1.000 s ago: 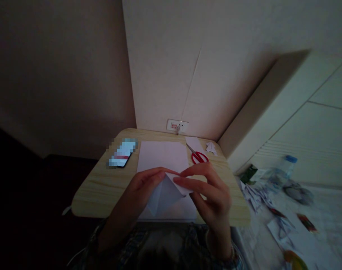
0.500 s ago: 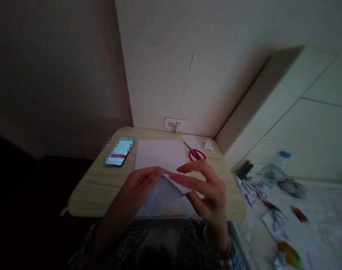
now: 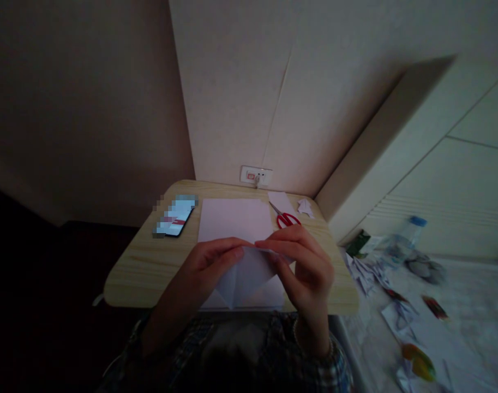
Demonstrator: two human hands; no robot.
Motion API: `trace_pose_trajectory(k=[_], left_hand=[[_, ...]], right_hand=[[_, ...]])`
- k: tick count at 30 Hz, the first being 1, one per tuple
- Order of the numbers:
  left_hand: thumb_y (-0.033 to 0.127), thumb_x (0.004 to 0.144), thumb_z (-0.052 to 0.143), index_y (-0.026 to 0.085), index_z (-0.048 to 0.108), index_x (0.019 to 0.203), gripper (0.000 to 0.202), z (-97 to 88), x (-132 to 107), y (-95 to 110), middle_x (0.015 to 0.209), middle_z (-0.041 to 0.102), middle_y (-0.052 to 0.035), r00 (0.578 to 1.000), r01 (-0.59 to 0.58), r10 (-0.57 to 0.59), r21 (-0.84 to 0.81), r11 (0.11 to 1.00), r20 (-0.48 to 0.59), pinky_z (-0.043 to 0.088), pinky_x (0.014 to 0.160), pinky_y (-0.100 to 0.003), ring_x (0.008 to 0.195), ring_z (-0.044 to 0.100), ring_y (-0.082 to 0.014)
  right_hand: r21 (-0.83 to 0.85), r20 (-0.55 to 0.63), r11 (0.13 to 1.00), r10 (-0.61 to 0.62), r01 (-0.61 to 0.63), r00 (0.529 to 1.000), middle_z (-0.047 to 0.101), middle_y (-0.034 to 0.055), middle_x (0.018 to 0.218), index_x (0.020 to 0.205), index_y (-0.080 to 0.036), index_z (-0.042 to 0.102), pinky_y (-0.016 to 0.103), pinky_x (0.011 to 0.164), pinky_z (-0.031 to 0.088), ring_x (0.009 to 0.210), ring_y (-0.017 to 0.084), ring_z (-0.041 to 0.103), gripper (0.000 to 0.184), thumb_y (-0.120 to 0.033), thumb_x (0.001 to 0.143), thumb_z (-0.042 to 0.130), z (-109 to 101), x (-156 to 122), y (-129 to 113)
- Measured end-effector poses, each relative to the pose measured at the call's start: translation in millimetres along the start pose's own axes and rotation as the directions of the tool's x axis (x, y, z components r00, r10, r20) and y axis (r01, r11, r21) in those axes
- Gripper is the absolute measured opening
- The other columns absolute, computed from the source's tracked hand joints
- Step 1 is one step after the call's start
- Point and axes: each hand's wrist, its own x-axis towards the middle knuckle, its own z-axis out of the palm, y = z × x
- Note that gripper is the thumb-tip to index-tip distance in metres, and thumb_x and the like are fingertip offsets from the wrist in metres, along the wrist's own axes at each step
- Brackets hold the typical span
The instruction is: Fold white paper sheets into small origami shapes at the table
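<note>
A creased sheet of white paper (image 3: 246,275) is held up over the near half of a small wooden table. My left hand (image 3: 210,267) pinches its upper left edge, thumb in front and fingers behind. On the right side of the same edge, my right hand (image 3: 304,265) grips the sheet between thumb and fingers. Beneath it lies a stack of white paper (image 3: 236,218), partly covered by the held sheet and my hands. Just beyond my right hand, red-handled scissors (image 3: 287,219) rest partly on a paper strip (image 3: 278,200).
The wooden table (image 3: 130,273) stands against a wall with a socket (image 3: 256,176). A phone (image 3: 177,215) lies at its left, a small folded paper piece (image 3: 305,208) at its back right. Lower right, a surface holds a plastic bottle (image 3: 412,232) and folded papers (image 3: 361,275).
My right fingers have come down and closed on the sheet's top edge, where the index finger was raised before. The sheet has turned slightly. The view has shifted a little.
</note>
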Motion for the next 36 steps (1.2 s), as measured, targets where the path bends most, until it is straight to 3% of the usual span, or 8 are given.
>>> trace_pose_trajectory(k=[8, 17, 21, 24, 26, 29, 31, 36], left_hand=[[0.029, 0.072, 0.061, 0.019, 0.074, 0.071, 0.016, 4.0, 4, -3, 0.067, 0.073, -0.0003, 0.992, 0.080, -0.094, -0.162, 0.984, -0.085, 0.047, 0.054, -0.020, 0.063, 0.064, -0.0151], [0.032, 0.071, 0.064, 0.018, 0.074, 0.074, 0.017, 1.6, 1, 1, 0.069, 0.073, -0.0022, 0.963, 0.195, -0.231, -0.227, 0.954, -0.142, 0.049, 0.057, -0.023, 0.065, 0.065, -0.0188], [0.036, 0.079, 0.060, 0.019, 0.075, 0.082, 0.024, -0.1, 2, 0, 0.077, 0.074, -0.0033, 0.985, 0.156, -0.169, -0.224, 0.962, -0.041, 0.049, 0.060, -0.023, 0.067, 0.065, -0.0185], [0.037, 0.080, 0.060, 0.019, 0.075, 0.087, 0.024, 0.1, 3, -3, 0.080, 0.074, -0.0030, 0.996, 0.083, -0.087, -0.162, 0.983, -0.018, 0.049, 0.062, -0.023, 0.067, 0.064, -0.0171], [0.037, 0.081, 0.060, 0.019, 0.074, 0.089, 0.025, -0.5, 2, -3, 0.083, 0.074, -0.0029, 0.997, 0.035, -0.039, -0.070, 0.997, -0.068, 0.048, 0.063, -0.023, 0.068, 0.063, -0.0166], [0.036, 0.084, 0.056, 0.020, 0.074, 0.087, 0.024, -1.8, -3, 3, 0.084, 0.073, -0.0016, 0.981, -0.052, 0.070, 0.102, 0.993, -0.180, 0.046, 0.064, -0.022, 0.073, 0.063, -0.0164], [0.033, 0.086, 0.054, 0.020, 0.074, 0.083, 0.024, -1.3, -5, 9, 0.083, 0.073, -0.0007, 0.963, -0.095, 0.136, 0.181, 0.979, -0.231, 0.046, 0.067, -0.022, 0.076, 0.063, -0.0165], [0.031, 0.085, 0.052, 0.019, 0.074, 0.080, 0.025, 5.1, -5, 16, 0.078, 0.073, -0.0013, 0.957, -0.110, 0.165, 0.227, 0.968, -0.238, 0.047, 0.064, -0.024, 0.069, 0.062, -0.0174]], right_hand=[[-0.010, 0.156, 0.997, -0.076, 0.079, 0.985, 0.062, 0.0017, 0.095, 0.107, -0.029, 0.069, 0.031, 0.077, 0.046, 0.090, 0.016, 0.058, 0.036, -0.005, 0.084, 0.054, -3, 3, 0], [-0.138, 0.261, 0.980, -0.105, 0.145, 0.960, 0.060, 0.0041, 0.101, 0.110, -0.027, 0.067, 0.034, 0.082, 0.044, 0.095, 0.018, 0.055, 0.036, -0.007, 0.086, 0.051, -7, 5, 1], [-0.172, 0.285, 0.974, -0.092, 0.145, 0.954, 0.058, 0.0028, 0.106, 0.116, -0.032, 0.064, 0.035, 0.086, 0.043, 0.099, 0.018, 0.054, 0.041, -0.007, 0.085, 0.051, -10, 4, 0], [-0.155, 0.308, 0.982, -0.057, 0.109, 0.950, 0.056, 0.0040, 0.113, 0.117, -0.029, 0.063, 0.037, 0.092, 0.041, 0.105, 0.020, 0.053, 0.034, -0.018, 0.086, 0.055, -14, 3, -2], [-0.100, 0.274, 0.994, -0.020, 0.049, 0.961, 0.055, 0.0053, 0.115, 0.119, -0.027, 0.062, 0.038, 0.094, 0.041, 0.107, 0.021, 0.052, 0.032, -0.032, 0.088, 0.056, -14, 3, -3], [-0.033, 0.091, 0.998, 0.063, -0.060, 0.994, 0.058, 0.0054, 0.108, 0.114, -0.026, 0.063, 0.037, 0.090, 0.044, 0.102, 0.021, 0.054, 0.033, -0.044, 0.088, 0.053, -8, 5, -2], [0.003, -0.004, 0.993, 0.120, -0.120, 0.993, 0.061, 0.0045, 0.099, 0.106, -0.024, 0.064, 0.036, 0.084, 0.046, 0.094, 0.020, 0.056, 0.027, -0.041, 0.088, 0.055, -3, 6, -1], [0.042, -0.015, 0.982, 0.186, -0.185, 0.982, 0.063, 0.0014, 0.078, 0.082, -0.022, 0.063, 0.032, 0.073, 0.046, 0.078, 0.018, 0.059, 0.007, -0.028, 0.085, 0.061, -3, 5, -1]])
